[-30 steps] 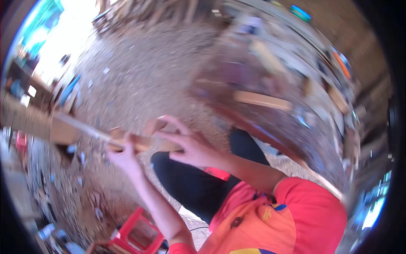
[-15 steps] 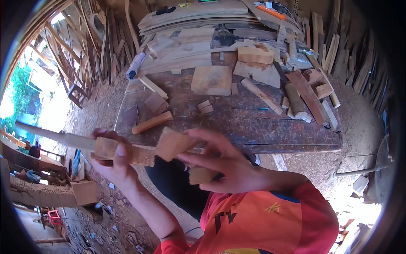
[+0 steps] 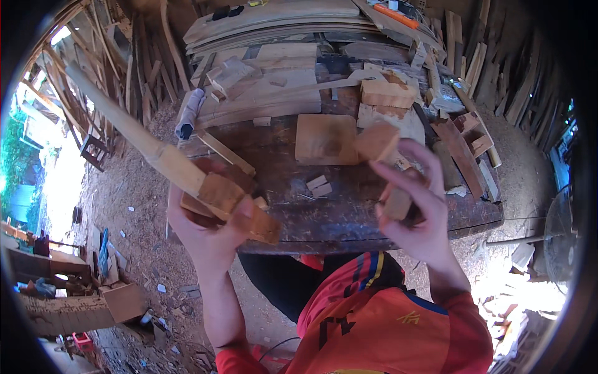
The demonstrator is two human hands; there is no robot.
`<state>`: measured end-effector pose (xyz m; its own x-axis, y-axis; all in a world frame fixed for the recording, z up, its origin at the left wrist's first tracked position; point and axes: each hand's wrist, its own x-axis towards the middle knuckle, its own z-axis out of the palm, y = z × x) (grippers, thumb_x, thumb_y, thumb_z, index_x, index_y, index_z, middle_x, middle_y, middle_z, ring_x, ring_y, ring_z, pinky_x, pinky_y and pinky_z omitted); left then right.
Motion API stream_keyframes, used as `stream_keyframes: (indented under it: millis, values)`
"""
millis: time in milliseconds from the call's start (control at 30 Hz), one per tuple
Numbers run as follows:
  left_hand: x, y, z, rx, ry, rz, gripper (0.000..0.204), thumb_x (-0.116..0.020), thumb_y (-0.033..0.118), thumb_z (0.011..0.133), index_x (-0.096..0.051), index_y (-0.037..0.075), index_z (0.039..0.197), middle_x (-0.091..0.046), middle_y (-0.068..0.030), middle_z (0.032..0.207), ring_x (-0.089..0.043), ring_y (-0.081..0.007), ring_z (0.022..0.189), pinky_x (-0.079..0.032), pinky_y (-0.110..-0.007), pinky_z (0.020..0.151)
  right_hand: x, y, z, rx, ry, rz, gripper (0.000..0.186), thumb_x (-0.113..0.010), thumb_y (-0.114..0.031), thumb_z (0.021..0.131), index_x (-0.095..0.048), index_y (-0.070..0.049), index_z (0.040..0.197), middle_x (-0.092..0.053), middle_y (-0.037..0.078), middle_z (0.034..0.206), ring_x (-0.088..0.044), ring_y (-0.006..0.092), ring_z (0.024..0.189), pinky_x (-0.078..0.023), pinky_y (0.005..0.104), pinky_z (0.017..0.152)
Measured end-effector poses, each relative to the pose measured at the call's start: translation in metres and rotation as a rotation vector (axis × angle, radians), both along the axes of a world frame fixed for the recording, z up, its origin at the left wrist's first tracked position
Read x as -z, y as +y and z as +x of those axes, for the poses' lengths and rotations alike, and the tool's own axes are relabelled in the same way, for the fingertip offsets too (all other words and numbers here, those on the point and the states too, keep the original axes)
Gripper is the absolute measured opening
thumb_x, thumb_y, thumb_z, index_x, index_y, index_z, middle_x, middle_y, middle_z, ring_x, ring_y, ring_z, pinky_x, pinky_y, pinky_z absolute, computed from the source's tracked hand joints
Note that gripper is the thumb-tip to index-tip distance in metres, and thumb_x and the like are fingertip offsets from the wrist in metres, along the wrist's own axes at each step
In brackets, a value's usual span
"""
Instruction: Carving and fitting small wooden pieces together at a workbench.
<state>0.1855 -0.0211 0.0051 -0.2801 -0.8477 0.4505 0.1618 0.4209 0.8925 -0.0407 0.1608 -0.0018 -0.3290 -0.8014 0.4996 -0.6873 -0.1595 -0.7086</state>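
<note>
Wooden blocks point(image 3: 227, 196) grasped by left hand point(image 3: 208, 234), right hand point(image 3: 414, 209) grasping wedge point(image 3: 377, 142) — lower piece half hidden

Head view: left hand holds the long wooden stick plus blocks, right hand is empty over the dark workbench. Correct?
Not quite. The right hand isn't empty: the head view shows it gripping small wooden blocks. The rest stands: the left hand holds the long wooden stick and blocks, at the dark workbench.

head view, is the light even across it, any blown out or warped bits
Head view: not even; the yard at the left edge is blown out white, while the dark workbench sits in shade. Fisheye bends the long wooden stick in the left hand. The right hand looks sharp.
</note>
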Motion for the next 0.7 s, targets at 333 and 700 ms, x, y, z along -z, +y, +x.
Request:
stream_keyframes:
  millis: [333, 700]
  values:
    - [0.021, -0.028, -0.019, 0.274, 0.035, 0.094, 0.058, -0.080, 0.007, 0.063, -0.056, -0.004, 0.115, -0.060, -0.0079, 0.100, -0.060, -0.0126, 0.084, -0.050, -0.026, 0.073, 0.000, 0.015, -0.016, 0.330, 0.439, 0.113, 0.054, -0.074, -0.015, 0.073, -0.072, -0.005, 0.126, -0.044, 0.018, 0.148, -0.061, 0.0229, 0.109, -0.051, 0.0332, 0.085]
    - [0.030, -0.016, -0.033, 0.318, 0.044, 0.075, 0.059, -0.080, 0.011, 0.064, -0.055, -0.005, 0.115, -0.059, -0.0096, 0.102, -0.060, -0.0142, 0.082, -0.051, -0.027, 0.072, 0.014, 0.055, -0.016, 0.414, 0.543, 0.251, 0.060, -0.079, -0.015, 0.065, -0.072, -0.010, 0.124, -0.052, 0.013, 0.145, -0.066, 0.0276, 0.106, -0.056, 0.0379, 0.084]
